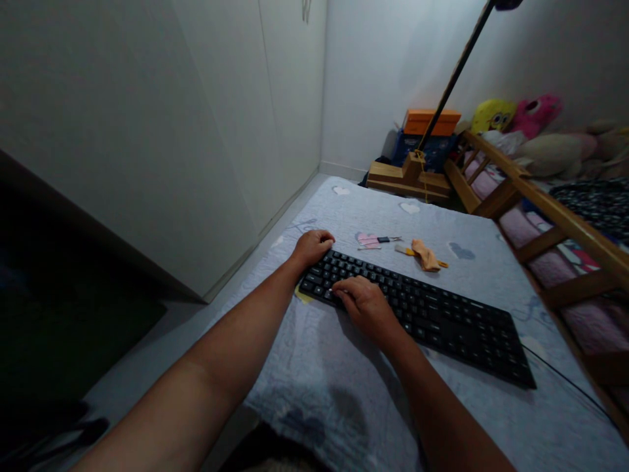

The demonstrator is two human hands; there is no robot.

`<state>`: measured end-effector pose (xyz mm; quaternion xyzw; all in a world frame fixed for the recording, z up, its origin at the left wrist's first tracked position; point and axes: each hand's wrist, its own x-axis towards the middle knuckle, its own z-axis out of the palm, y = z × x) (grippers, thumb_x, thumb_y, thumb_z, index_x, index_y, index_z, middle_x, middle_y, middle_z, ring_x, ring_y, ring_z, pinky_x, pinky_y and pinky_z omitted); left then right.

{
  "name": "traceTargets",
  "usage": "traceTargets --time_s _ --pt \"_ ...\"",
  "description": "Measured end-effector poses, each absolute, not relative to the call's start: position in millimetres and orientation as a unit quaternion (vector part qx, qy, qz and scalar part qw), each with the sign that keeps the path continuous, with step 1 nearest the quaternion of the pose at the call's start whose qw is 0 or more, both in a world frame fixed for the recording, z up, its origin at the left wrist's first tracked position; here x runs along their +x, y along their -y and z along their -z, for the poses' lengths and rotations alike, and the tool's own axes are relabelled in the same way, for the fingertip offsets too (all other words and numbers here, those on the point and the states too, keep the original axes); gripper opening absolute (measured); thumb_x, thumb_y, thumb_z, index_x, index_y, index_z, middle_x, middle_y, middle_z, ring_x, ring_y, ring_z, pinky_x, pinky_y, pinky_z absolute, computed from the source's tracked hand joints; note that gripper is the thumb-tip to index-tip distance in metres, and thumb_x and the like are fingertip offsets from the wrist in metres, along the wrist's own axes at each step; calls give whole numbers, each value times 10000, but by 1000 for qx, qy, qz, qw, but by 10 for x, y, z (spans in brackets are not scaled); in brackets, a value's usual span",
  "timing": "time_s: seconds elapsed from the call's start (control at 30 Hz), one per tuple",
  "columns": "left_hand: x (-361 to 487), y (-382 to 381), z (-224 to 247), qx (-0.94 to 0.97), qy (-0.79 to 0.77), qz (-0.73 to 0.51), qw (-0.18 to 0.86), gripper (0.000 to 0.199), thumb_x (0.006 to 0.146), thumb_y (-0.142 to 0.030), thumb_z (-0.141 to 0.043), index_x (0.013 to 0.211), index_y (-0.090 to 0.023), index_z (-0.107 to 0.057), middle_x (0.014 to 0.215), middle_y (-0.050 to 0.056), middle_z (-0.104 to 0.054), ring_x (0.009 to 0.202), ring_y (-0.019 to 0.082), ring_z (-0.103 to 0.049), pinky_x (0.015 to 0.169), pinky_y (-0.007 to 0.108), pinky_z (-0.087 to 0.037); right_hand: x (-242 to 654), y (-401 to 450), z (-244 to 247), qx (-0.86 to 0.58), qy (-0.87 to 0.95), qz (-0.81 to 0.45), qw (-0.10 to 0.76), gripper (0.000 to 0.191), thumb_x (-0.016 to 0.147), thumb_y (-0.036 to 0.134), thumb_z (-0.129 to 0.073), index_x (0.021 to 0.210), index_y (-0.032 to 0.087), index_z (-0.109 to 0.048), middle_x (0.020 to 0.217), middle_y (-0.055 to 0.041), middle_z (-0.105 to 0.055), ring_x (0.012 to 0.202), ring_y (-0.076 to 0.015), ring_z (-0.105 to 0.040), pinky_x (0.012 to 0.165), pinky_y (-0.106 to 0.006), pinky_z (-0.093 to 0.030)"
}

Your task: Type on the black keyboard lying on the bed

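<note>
A black keyboard [452,328] lies at a slant across the cloth-covered surface. At its far left corner, my left hand [313,248] is closed on the edge with curled fingers. My right hand [367,300] is over the left part of the keys, its thumb and fingertips pinched together close to them. A small pale spot shows at those fingertips, too small to name. Behind the keyboard lie a thin metal tool with a dark grip [383,240], a thin white stick [369,248], a small brush with a yellow handle [404,250] and a crumpled orange cloth [425,255].
A pale quilted cover with hearts [314,360] spreads under everything. The keyboard's cable [565,377] runs off to the right. White cabinet doors [221,131] stand left. Beyond are a wooden stand with a pole [410,174], an orange box [432,122] and a wooden rail [555,196].
</note>
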<state>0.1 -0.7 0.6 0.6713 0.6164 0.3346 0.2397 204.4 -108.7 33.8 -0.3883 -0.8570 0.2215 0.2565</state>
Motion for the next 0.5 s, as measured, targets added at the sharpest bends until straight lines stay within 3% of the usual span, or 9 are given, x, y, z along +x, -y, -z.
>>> traceTargets --time_s 0.5 --pt "6 -4 -3 674 -614 -336 237 256 841 -256 -586 949 -173 -802 974 59 -808 924 218 -731 908 317 -542 2023 1067 -319 -383 858 -216 266 203 941 66 -638 991 174 -803 926 -82 -792 882 -206 -694 839 -314 -537"
